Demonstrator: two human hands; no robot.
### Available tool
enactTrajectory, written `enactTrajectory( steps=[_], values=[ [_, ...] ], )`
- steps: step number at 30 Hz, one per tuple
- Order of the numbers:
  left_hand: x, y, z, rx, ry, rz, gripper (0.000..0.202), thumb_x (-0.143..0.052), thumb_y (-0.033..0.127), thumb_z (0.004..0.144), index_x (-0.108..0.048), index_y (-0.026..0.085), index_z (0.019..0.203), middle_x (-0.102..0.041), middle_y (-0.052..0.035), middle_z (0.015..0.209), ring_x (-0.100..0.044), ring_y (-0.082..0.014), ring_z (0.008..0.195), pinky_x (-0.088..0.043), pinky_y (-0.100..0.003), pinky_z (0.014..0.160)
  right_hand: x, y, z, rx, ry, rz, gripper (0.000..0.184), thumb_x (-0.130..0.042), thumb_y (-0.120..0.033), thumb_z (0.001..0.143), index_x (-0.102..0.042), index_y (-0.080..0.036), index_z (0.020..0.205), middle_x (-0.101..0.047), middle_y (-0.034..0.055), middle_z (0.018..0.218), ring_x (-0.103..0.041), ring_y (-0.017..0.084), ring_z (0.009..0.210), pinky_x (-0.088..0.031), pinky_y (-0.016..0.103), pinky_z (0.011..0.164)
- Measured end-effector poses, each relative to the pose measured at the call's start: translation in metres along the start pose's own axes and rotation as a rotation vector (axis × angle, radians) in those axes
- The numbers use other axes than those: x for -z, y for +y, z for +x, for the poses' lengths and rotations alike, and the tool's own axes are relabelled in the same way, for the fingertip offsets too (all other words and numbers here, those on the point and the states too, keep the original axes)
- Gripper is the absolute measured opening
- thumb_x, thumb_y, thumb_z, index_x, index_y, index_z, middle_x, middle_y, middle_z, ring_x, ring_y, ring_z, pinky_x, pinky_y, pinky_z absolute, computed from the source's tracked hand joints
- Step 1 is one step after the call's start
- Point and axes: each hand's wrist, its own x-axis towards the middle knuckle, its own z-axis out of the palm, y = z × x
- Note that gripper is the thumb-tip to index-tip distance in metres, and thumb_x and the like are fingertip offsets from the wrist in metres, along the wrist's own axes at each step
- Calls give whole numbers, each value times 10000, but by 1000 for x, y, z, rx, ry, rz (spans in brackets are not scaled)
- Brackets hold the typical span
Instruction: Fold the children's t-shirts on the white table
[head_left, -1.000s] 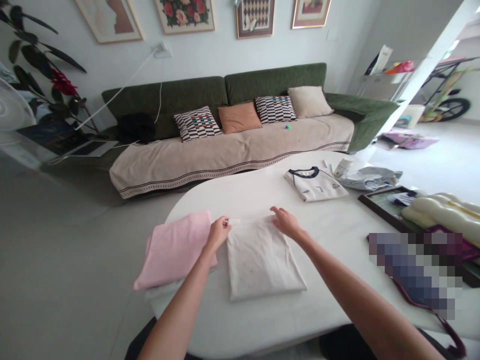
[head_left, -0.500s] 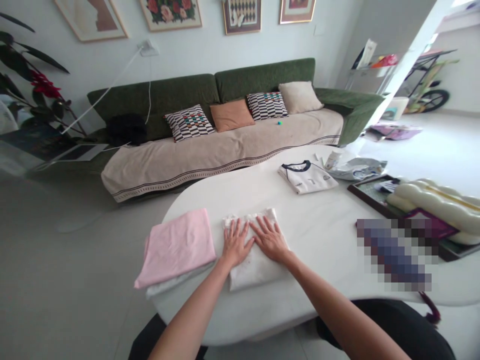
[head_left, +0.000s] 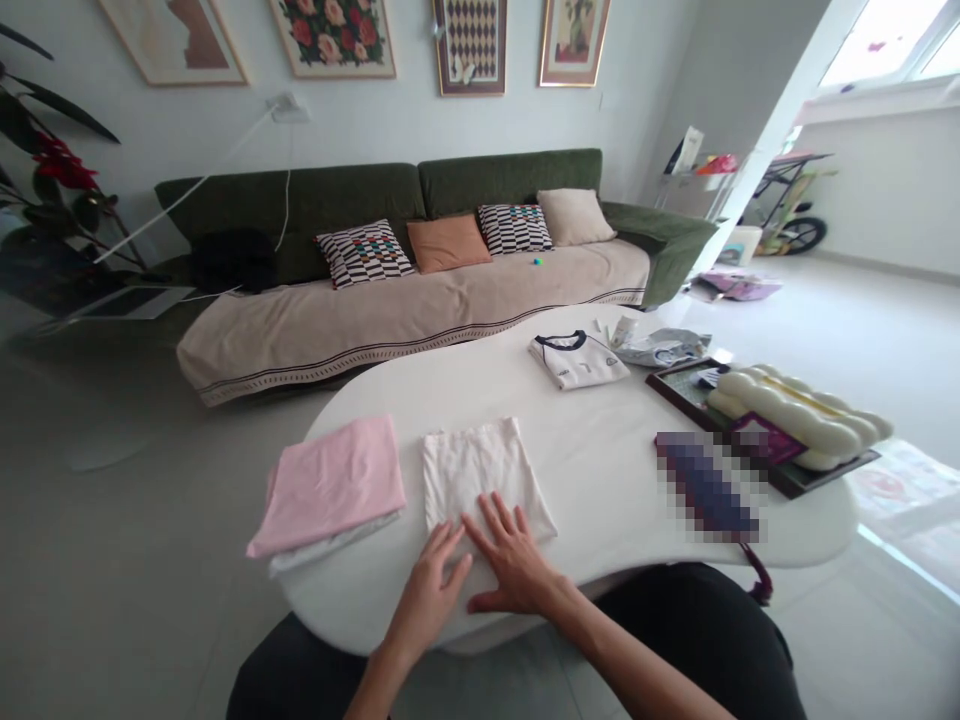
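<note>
Head view, white cloth on white table, green sofa beyond.

Green sofa stands against a white wall.

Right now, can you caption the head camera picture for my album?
Left hand and right hand at the near end of a folded white cloth, folded pink cloth alongside.

A home living room, shown by the green sofa, patterned cushions and framed pictures
</note>
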Motion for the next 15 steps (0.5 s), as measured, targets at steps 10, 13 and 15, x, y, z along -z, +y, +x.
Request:
enactTrajectory(
  steps=[10,13,15],
  values=[
    [-23,-3,-56,612,413,-740,429,-703,354,586,-531,179,938,-584,-92,1016,-608,-195,805,-477,-275,647,-18,-25,-46,72,161,-287,467,-533,-239,806,-402,-258,1254,-390,184,1321,-297,364,1240,-373,514,866],
    [-12,0,-54,585,428,-820,434,-710,332,584,-534,181,951,-589,-63,977,-595,-146,737,-469,-254,641,0,-39,-54,58,120,-329,357,-426,-102,825,-487,-212,1160,-548,189,1138,-493,317,1094,-469,398,720],
    [-2,8,-49,544,434,-832,429,-694,349,603,-530,191,966,-588,-48,969,-581,-127,710,-462,-241,619,21,-41,-48,47,7,-259,365,-438,-67,787,-520,-190,1121,-627,161,964,-597,273,914,-477,363,671]
  ],
)
